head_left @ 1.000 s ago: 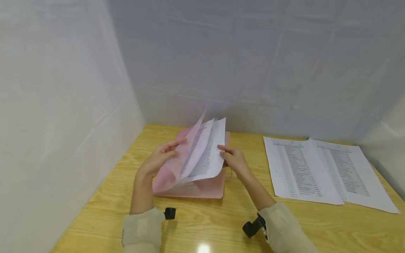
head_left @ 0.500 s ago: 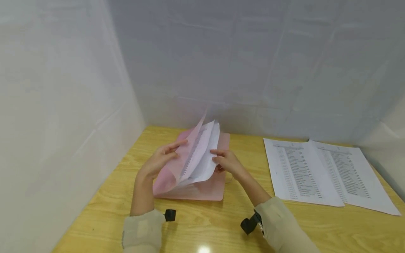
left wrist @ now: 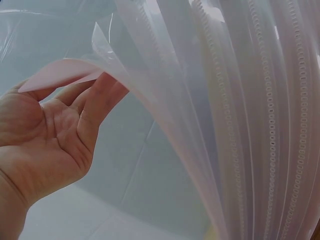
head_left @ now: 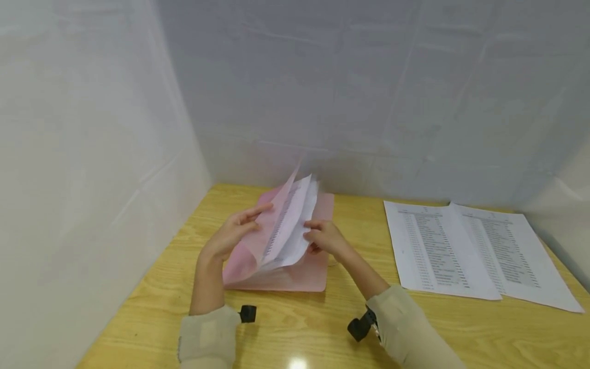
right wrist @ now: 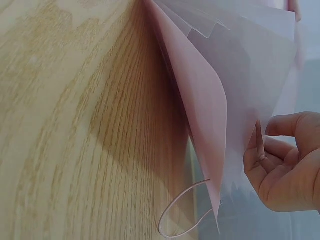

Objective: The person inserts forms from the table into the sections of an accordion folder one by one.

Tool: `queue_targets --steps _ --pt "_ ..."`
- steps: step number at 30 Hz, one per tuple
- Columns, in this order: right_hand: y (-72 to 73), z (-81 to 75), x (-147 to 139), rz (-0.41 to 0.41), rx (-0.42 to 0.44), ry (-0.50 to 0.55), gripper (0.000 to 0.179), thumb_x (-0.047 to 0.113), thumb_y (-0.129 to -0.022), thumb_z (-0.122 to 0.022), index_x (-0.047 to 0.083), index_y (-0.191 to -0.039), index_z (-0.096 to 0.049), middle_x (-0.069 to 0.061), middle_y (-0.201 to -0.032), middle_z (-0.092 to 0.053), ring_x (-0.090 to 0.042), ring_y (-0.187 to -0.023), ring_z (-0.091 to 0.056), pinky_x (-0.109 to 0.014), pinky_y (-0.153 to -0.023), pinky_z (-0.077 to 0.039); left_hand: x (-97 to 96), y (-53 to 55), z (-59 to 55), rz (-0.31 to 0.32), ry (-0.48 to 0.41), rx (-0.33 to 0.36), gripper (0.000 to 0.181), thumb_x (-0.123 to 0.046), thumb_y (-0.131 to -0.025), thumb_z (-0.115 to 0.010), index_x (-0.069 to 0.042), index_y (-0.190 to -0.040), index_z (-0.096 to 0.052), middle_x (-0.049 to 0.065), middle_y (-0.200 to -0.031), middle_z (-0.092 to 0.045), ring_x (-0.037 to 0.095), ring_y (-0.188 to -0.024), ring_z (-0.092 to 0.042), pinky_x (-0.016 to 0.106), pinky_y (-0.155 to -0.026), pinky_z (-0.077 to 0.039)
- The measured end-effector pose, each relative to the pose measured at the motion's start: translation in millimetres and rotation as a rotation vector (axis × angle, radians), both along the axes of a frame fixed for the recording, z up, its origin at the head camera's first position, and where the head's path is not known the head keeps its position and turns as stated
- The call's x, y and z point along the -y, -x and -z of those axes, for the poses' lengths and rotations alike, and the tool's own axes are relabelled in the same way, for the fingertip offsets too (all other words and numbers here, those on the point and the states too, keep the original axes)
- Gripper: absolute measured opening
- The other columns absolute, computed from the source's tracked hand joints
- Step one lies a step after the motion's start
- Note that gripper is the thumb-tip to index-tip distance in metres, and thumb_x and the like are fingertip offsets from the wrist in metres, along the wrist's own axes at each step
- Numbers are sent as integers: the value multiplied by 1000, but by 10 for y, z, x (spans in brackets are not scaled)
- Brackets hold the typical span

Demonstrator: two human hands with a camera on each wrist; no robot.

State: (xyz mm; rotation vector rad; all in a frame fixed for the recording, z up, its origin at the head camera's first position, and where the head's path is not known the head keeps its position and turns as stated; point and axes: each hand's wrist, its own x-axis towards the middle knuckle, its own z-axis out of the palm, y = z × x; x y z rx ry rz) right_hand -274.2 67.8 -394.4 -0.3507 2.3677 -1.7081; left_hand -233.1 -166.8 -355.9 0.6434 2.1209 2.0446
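A pink folder [head_left: 315, 274] lies partly open on the table, its cover and inner leaves raised and fanned. My left hand [head_left: 230, 233] grips the raised pink cover [left wrist: 60, 75] by its outer edge, with the fingers partly hidden by it in the left wrist view. Several clear sleeves [left wrist: 272, 100] with punched-hole strips stand fanned beside that cover. My right hand [head_left: 326, 238] pinches the right edge of a white printed sheet [head_left: 295, 248] among the leaves. In the right wrist view, a thin elastic loop [right wrist: 162, 215] hangs from the edge of the folder's other cover [right wrist: 200, 95].
Two overlapping printed sheets [head_left: 433, 256] lie flat on the wooden table [head_left: 286, 328] to the right of the folder. White sheeting [head_left: 369, 92] encloses the back and both sides. Each wrist carries a small black camera [head_left: 248, 313].
My right hand has moved left and slightly down, bringing the pinched sheet closer to the leaves on the left, so it now curves. The left hand stays on the cover.
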Motion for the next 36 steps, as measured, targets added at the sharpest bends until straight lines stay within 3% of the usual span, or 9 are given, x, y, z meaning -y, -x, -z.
queue_targets --steps 11,17,23,32,36 --pt "-38 -1 -47 6 -39 17 37 6 -86 -58 -7 -121 -56 -15 -76 -62 -20 -57 -60 -32 -54 -51 -7 -1 4 -18 15 -16 47 3 -89 -46 3 -135 -42 13 -139 -39 16 -100 -43 22 -76 -40" --pt "-61 -50 -196 37 -66 72 30 7 -89 -56 -3 -116 -60 -18 -101 -64 -23 -66 -64 -33 -60 -52 0 3 11 -20 16 -26 46 4 -88 -46 4 -134 -43 11 -141 -37 18 -122 -31 24 -88 -33" --pt "-78 -67 -523 48 -92 112 30 12 -91 -55 -3 -117 -60 -19 -108 -62 -22 -71 -64 -32 -62 -51 16 -1 1 -18 13 -24 46 3 -89 -46 2 -135 -42 9 -142 -37 17 -131 -22 28 -95 -26" --pt "-176 -133 -1166 88 -150 118 36 15 -94 -53 -5 -124 -52 -24 -113 -59 -20 -74 -64 -32 -64 -51 31 19 8 -18 18 -32 46 4 -89 -45 3 -135 -42 9 -141 -37 18 -130 -23 28 -95 -26" --pt "-228 -166 -1493 127 -190 78 41 21 -93 -54 -5 -125 -52 -18 -112 -61 -18 -76 -64 -31 -64 -51 32 20 15 -22 26 -32 46 5 -89 -45 3 -135 -42 9 -141 -38 18 -129 -24 26 -94 -28"
